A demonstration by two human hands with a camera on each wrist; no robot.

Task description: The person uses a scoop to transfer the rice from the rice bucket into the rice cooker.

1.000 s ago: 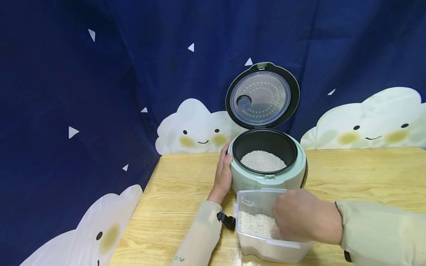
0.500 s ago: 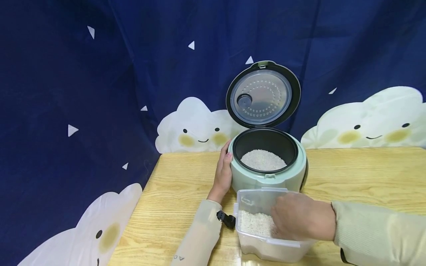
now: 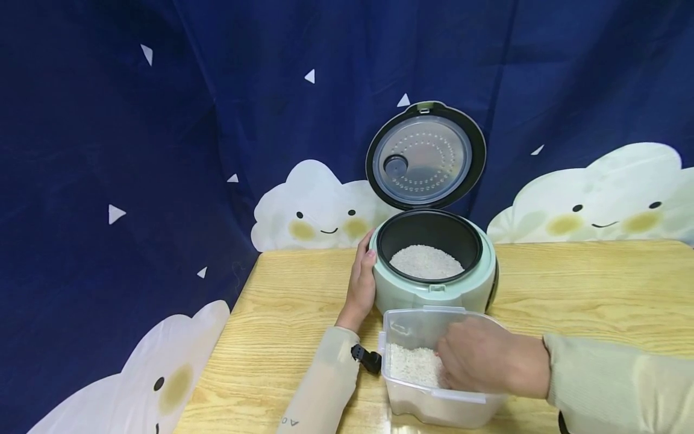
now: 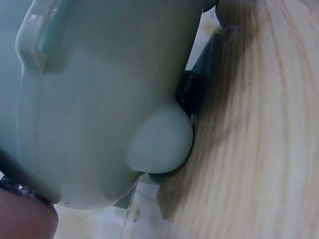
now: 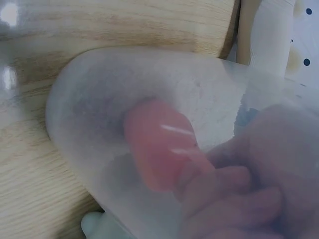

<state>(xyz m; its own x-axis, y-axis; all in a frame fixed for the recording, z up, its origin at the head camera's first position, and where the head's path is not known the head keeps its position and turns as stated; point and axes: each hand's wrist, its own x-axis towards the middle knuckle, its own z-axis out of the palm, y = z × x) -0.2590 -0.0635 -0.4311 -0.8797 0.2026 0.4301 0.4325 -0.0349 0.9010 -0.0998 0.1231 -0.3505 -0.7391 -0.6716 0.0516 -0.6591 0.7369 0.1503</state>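
Observation:
A pale green rice cooker [image 3: 434, 299] stands with its lid [image 3: 425, 160] raised and white rice [image 3: 427, 262] in its black inner pot [image 3: 428, 226]. Along the cooker's left side my left hand [image 3: 362, 289] rests, fingers extended against the wall. Just in front of the cooker is a translucent plastic container [image 3: 434, 405] partly filled with rice [image 3: 416, 365]. My right hand [image 3: 477, 355] reaches down inside it. Through the container wall, the right wrist view shows curled fingers gripping a pinkish-red scoop [image 5: 162, 144] by its handle. From the head, the scoop is almost wholly hidden.
Both vessels stand on a light wooden table [image 3: 293, 301]. A dark blue curtain [image 3: 325, 120] printed with smiling clouds hangs behind and to the left. A small black device [image 3: 367, 359] is fixed at the left sleeve, close to the container.
My right hand has shifted slightly left within the container. The left hand, rice cooker and container stay in place; the head view wobbles a little.

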